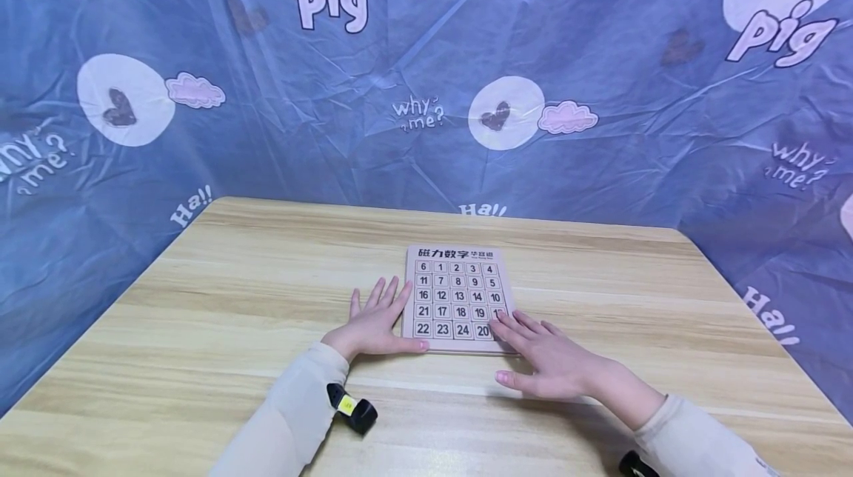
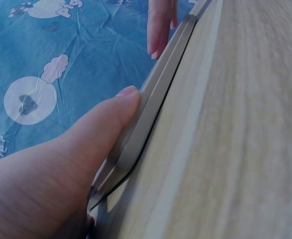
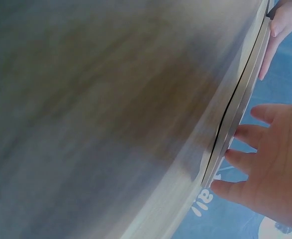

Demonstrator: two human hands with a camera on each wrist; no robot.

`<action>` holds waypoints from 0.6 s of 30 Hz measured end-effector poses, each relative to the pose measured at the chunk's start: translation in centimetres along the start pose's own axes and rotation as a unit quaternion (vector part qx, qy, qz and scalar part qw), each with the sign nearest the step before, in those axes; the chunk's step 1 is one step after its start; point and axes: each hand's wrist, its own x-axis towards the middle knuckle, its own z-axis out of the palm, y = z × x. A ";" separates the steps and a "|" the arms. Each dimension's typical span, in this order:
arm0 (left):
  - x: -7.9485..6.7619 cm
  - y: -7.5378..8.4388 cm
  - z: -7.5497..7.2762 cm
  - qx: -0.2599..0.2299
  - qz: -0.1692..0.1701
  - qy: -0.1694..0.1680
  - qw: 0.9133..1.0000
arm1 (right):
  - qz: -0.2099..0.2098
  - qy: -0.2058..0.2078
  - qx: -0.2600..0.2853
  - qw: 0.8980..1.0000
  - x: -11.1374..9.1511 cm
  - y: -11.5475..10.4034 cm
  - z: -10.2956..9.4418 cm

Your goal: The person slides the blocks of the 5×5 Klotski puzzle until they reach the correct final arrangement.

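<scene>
Seemingly unfinished, a number puzzle lies at lower center of the frame, its tiles in runs but 6 ahead of 1; the left hand spreads beside it, the right hand, fingers spread, partly hides it.

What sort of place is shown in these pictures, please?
Probably an indoor corner set up for filming: a printed blue cloth hangs behind the wood-grain table, a numbered puzzle board lies on it, and a black device sits by the left sleeve.
</scene>
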 end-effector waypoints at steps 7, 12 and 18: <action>0.0 -0.1 0.1 -0.003 0.000 0.003 1.000 | -0.003 -0.003 0.000 1.000 0.1 0.0 -0.2; 0.0 -0.1 0.2 -0.005 0.001 0.006 1.000 | -0.014 -0.001 -0.004 1.000 0.8 -0.3 -0.7; 0.0 0.0 0.2 -0.002 0.003 0.010 1.000 | -0.038 -0.022 -0.006 0.999 2.5 -2.0 -1.2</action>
